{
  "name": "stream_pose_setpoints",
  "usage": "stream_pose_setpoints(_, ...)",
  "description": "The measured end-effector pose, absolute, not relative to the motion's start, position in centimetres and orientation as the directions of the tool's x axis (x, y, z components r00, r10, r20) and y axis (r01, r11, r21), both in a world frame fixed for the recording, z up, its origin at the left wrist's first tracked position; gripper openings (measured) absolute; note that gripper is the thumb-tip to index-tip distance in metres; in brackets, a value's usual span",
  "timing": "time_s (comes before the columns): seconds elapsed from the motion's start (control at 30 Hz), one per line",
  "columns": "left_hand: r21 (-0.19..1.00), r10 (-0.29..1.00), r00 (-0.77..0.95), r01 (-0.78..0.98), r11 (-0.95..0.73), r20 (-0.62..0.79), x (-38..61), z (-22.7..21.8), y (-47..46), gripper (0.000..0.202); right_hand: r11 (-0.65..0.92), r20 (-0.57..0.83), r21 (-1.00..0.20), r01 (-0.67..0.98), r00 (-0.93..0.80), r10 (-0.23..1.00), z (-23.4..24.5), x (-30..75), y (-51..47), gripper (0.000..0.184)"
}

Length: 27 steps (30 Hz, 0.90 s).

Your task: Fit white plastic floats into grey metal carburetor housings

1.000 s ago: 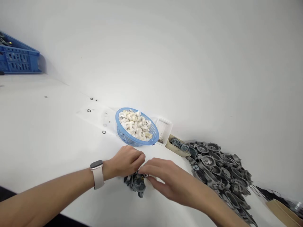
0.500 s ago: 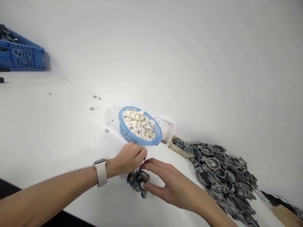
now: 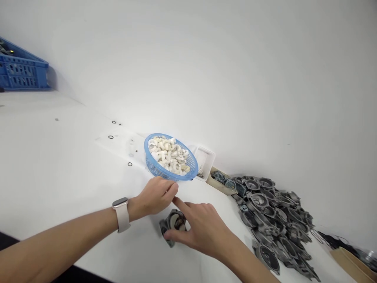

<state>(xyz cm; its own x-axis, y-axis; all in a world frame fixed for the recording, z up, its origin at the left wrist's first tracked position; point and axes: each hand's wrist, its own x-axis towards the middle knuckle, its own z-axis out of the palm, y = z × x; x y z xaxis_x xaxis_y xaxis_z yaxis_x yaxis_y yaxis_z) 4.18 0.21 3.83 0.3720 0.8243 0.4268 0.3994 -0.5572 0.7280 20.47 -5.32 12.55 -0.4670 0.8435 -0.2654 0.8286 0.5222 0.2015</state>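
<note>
A grey metal housing [image 3: 172,223] lies on the white table [image 3: 59,169] just in front of me. My right hand [image 3: 200,230] grips it, thumb at its near edge, forefinger stretched over its top. My left hand [image 3: 156,195], with a pale watch [image 3: 121,214] on the wrist, hovers just above and left of the housing, its fingers curled and pinched together; what they hold, if anything, is too small to see. Behind my left hand stands a blue basket [image 3: 165,169] full of small white plastic parts [image 3: 169,154].
A heap of grey metal housings [image 3: 273,216] lies at the right. A clear tray [image 3: 204,161] and a tan tray [image 3: 219,181] sit between basket and heap. Small black O-rings [image 3: 129,164] lie left of the basket. A blue crate [image 3: 22,70] stands far left. A cardboard box [image 3: 353,263] is at the lower right.
My left hand has lifted off the housing and drawn back towards the basket. My right hand has taken the housing alone and turned it, so its round opening now faces up.
</note>
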Motion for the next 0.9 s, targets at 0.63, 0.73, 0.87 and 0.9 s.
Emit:
stream_pose_setpoints(0.63,0.827,0.698,0.691,0.273,-0.491,0.186,3.9,4.5,0.0,0.061,0.187,-0.122,0.236,0.954,-0.161,0.979,14.7,34.4,9.6,0.031)
stream_pose_setpoints(0.73,0.822,0.686,0.699,0.26,-0.506,0.201,4.0,4.4,-0.1,0.061,0.217,-0.105,0.222,0.951,-0.198,0.975,13.1,34.4,11.6,0.035)
stream_pose_setpoints(0.87,0.813,0.682,0.693,0.245,-0.528,0.234,4.1,4.5,-0.2,0.061,0.243,-0.077,0.223,0.944,-0.232,0.97,11.2,33.6,13.8,0.037)
stream_pose_setpoints(0.9,0.81,0.687,0.684,0.242,-0.534,0.248,4.1,4.5,-0.2,0.058,0.248,-0.077,0.224,0.942,-0.237,0.968,10.7,33.4,14.3,0.036)
